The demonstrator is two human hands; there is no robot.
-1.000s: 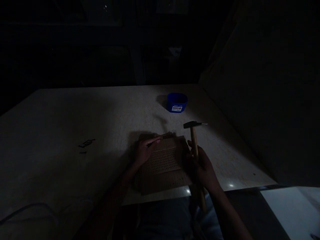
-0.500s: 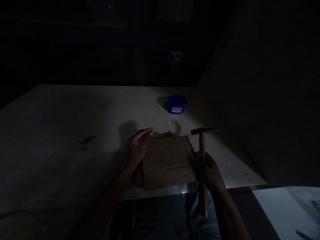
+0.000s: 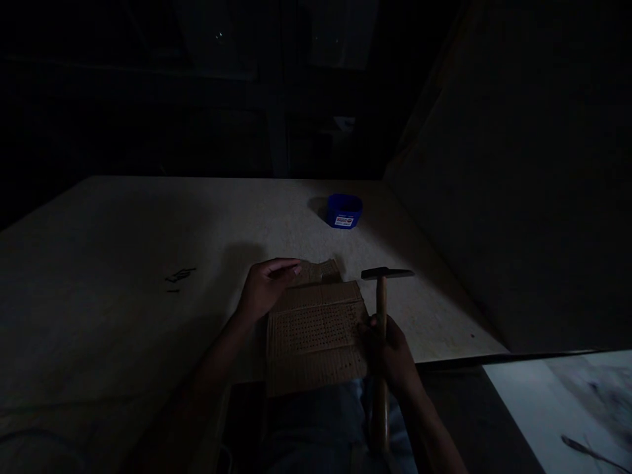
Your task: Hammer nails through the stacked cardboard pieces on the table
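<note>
A brown cardboard sheet (image 3: pixel 316 336) full of small holes lies at the near edge of the pale table (image 3: pixel 148 263), partly hanging over it. My left hand (image 3: pixel 264 288) rests at the sheet's far left corner, fingers curled loosely; whether it holds anything is hidden. My right hand (image 3: pixel 392 352) is closed round the wooden handle of a hammer (image 3: pixel 381 309), held upright beside the sheet's right edge, its dark metal head above the table.
A blue tub with a label (image 3: pixel 344 210) stands farther back on the table. Several small dark nails (image 3: pixel 178 276) lie on the left. A large tilted board (image 3: pixel 518 217) rises at the right. The room is very dark.
My left hand has slid off the cardboard's top to its far left corner. The sheet has shifted toward me over the table edge. The hammer stays upright in my right hand.
</note>
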